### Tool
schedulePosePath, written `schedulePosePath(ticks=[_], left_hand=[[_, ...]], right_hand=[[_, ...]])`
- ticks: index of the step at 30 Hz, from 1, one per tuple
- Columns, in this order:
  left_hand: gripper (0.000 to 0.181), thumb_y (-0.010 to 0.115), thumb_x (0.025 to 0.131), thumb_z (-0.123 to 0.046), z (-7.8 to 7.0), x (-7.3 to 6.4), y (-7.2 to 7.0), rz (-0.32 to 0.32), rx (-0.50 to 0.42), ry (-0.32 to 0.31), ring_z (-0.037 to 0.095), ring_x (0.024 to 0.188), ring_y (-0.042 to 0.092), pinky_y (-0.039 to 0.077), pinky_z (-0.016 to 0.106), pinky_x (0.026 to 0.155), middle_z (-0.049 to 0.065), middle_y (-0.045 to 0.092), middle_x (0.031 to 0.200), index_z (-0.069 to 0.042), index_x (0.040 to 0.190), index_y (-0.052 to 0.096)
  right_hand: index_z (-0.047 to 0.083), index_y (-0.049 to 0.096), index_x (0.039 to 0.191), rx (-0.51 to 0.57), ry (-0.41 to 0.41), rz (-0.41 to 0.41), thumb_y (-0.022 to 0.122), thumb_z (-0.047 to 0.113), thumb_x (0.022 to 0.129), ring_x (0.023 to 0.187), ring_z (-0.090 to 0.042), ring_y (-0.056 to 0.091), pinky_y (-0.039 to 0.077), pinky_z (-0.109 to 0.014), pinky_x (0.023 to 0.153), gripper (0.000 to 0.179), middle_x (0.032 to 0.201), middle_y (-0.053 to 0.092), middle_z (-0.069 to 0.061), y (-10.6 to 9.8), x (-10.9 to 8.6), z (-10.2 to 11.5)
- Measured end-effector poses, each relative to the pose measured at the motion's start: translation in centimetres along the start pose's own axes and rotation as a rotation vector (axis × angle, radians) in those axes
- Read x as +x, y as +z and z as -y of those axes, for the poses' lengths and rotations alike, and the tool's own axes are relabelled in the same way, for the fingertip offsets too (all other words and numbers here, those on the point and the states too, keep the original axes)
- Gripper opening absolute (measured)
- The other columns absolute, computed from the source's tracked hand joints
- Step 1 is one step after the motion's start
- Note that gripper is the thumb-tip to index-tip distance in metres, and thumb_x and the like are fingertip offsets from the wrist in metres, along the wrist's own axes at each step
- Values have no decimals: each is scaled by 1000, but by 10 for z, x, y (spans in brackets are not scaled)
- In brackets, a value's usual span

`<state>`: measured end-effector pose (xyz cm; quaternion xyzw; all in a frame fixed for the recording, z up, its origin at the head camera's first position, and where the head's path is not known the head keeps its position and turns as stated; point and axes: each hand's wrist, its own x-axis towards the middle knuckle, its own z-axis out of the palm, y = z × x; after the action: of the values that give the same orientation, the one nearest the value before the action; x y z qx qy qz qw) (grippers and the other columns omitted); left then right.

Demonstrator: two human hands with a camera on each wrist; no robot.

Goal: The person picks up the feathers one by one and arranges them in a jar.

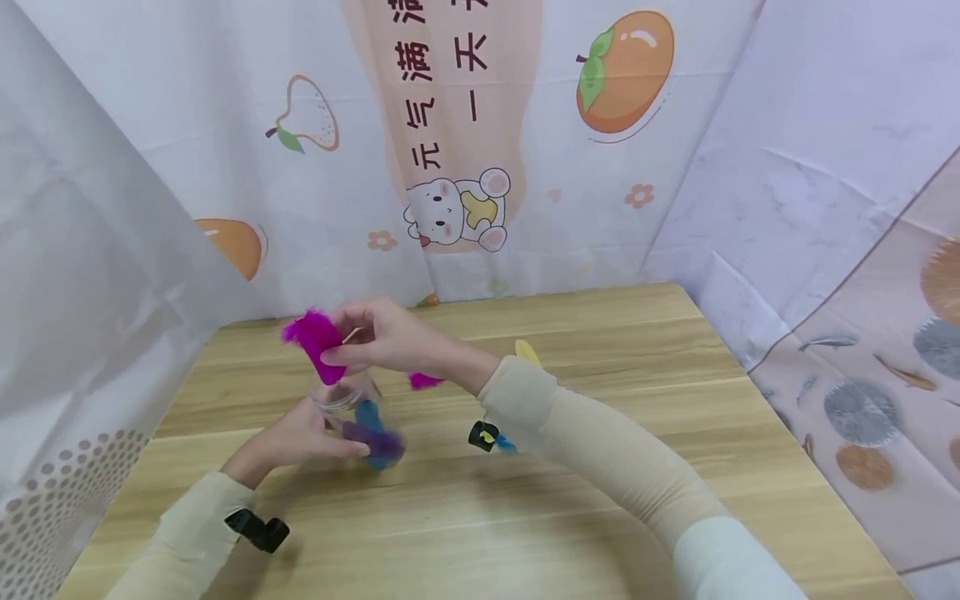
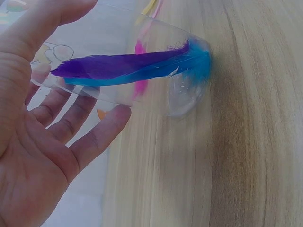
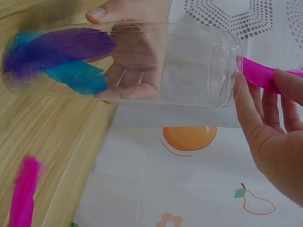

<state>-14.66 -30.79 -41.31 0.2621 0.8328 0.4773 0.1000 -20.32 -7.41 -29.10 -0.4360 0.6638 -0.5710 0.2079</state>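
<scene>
A clear jar (image 3: 189,66) stands on the wooden table, with a purple feather (image 3: 66,47) and a blue feather (image 3: 78,78) lying against each other at its bottom. My left hand (image 1: 296,437) holds the jar from the side, thumb on one face and the other fingers around the far side. Above the jar's mouth, my right hand (image 1: 390,337) pinches a magenta feather (image 1: 313,340) between thumb and fingers. In the right wrist view, one end of that feather is right at the rim.
Another magenta feather (image 1: 424,381) lies on the table (image 1: 420,533) behind my right forearm. Partly hidden by that sleeve are a yellow feather (image 1: 527,352) and a blue feather tip (image 1: 506,445). A printed curtain (image 1: 315,208) hangs along the table's back edge.
</scene>
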Motion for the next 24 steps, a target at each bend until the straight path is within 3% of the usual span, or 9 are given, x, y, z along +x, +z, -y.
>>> schedulePosePath(ticks=[7,19,24], left_hand=[[80,86,81,-9,3,-4,0,-4,-20,-12,25,118,54,57,42,85,5,56,132,-22,145,41],[91,86,80,-8,5,-1,0,-10,-12,28,37,117,54,57,42,84,12,48,129,-21,149,29],[91,87,79,-7,3,-1,0,-11,-15,25,31,113,57,58,41,83,12,51,129,-18,149,30]], right_hand=[[2,65,114,16,-7,7,71,4,94,93,-14,70,55,-25,88,21,102,70,-4,3,2,0],[5,66,113,19,11,-35,72,7,95,97,-15,65,57,-29,84,19,102,69,-2,0,4,1],[3,64,118,37,8,-34,72,4,94,95,-14,66,56,-27,86,25,101,69,-3,3,3,2]])
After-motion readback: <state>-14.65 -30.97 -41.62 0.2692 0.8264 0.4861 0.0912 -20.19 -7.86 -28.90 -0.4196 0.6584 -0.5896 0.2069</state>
